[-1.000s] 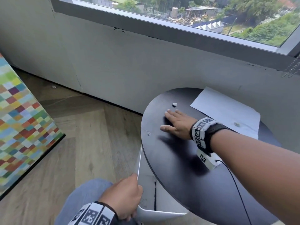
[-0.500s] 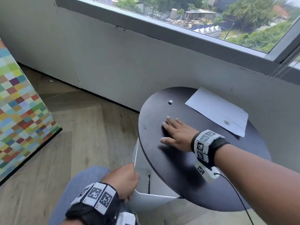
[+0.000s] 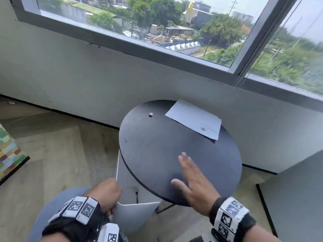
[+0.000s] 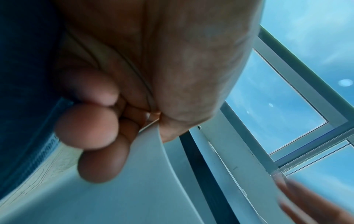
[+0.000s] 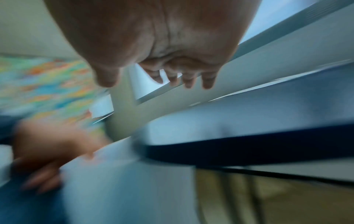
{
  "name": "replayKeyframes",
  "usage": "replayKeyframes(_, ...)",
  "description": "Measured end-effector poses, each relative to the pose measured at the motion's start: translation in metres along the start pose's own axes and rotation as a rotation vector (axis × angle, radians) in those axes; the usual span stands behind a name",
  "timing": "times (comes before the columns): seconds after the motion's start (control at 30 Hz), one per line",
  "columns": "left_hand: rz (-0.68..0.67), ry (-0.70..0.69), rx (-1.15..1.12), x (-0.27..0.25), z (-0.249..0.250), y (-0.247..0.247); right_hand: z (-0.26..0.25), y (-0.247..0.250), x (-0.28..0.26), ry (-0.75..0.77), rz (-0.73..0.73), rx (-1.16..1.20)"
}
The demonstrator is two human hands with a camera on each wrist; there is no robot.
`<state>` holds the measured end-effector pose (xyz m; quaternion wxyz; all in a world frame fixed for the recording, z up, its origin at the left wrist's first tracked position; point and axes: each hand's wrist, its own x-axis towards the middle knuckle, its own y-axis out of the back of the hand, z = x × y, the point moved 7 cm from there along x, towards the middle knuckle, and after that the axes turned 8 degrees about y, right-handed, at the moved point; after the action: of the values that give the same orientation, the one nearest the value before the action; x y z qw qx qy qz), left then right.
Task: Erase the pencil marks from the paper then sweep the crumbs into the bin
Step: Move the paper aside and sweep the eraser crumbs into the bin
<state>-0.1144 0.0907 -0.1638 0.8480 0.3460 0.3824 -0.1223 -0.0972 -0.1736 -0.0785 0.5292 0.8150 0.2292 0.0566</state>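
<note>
A white sheet of paper [image 3: 192,117] lies at the far right of the round black table [image 3: 157,142], with a small pale lump [image 3: 203,128] on its near corner. Another small white lump [image 3: 150,114] sits on the table's far left. My right hand [image 3: 185,170] lies flat with straight fingers on the table near its front edge, blurred; in the right wrist view this hand [image 5: 172,75] shows spread fingers. My left hand [image 3: 111,198] grips the rim of a white bin [image 3: 136,215] held under the table's near left edge. The left wrist view shows fingers [image 4: 91,127] and thumb pinching the bin's wall [image 4: 134,189].
A white wall and a wide window [image 3: 174,32] stand behind the table. A multicoloured panel [image 3: 8,154] leans at the far left on the wooden floor [image 3: 61,154]. A grey block [image 3: 297,198] stands at the right. My knee in blue jeans [image 3: 52,206] is below the bin.
My right hand has slid from the table's middle left toward the near edge, above the bin. The left hand keeps hold of the bin. The head view has tilted up.
</note>
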Motion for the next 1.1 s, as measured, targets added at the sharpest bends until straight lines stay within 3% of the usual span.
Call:
replayKeyframes(0.03, 0.0, 0.007, -0.019, -0.001, 0.0, 0.0, 0.031, 0.008, -0.009, -0.201, 0.09, 0.059)
replayKeyframes(0.1, 0.006, 0.022, -0.049, -0.002, 0.002, 0.0, 0.068, 0.001, -0.027, -0.468, 0.103, 0.056)
replayKeyframes(0.2, 0.004, 0.048, -0.087, -0.003, 0.001, -0.004, 0.061, -0.03, -0.033, -0.543, 0.041, -0.106)
replayKeyframes(0.33, 0.016, 0.053, -0.075, -0.007, 0.002, -0.004, 0.002, -0.057, -0.003, -0.395, -0.006, -0.174)
replayKeyframes(0.47, 0.018, 0.047, -0.03, -0.01, 0.001, -0.002, -0.069, -0.088, 0.038, -0.117, -0.097, -0.15)
replayKeyframes(0.6, -0.007, 0.029, -0.042, -0.002, -0.002, -0.002, -0.116, -0.085, 0.048, 0.181, -0.149, 0.186)
replayKeyframes(0.67, -0.007, 0.02, -0.062, -0.001, -0.001, -0.001, -0.107, -0.064, 0.041, 0.234, -0.023, 0.451)
replayKeyframes(0.77, -0.011, 0.02, -0.055, -0.005, 0.001, -0.001, -0.029, -0.019, 0.024, -0.014, 0.397, 0.49)
replayKeyframes(0.83, -0.006, 0.029, -0.031, -0.006, 0.002, -0.002, 0.038, -0.005, 0.005, -0.337, 0.492, 0.389)
replayKeyframes(0.93, -0.011, 0.044, -0.032, -0.006, 0.002, -0.004, 0.088, -0.01, -0.016, -0.612, 0.296, 0.087)
replayKeyframes(1.03, 0.001, 0.047, -0.03, -0.004, 0.003, -0.004, 0.066, -0.025, -0.008, -0.595, 0.172, -0.103)
replayKeyframes(1.1, 0.021, 0.041, -0.014, -0.005, 0.005, -0.003, 0.027, -0.041, 0.009, -0.474, 0.097, -0.112)
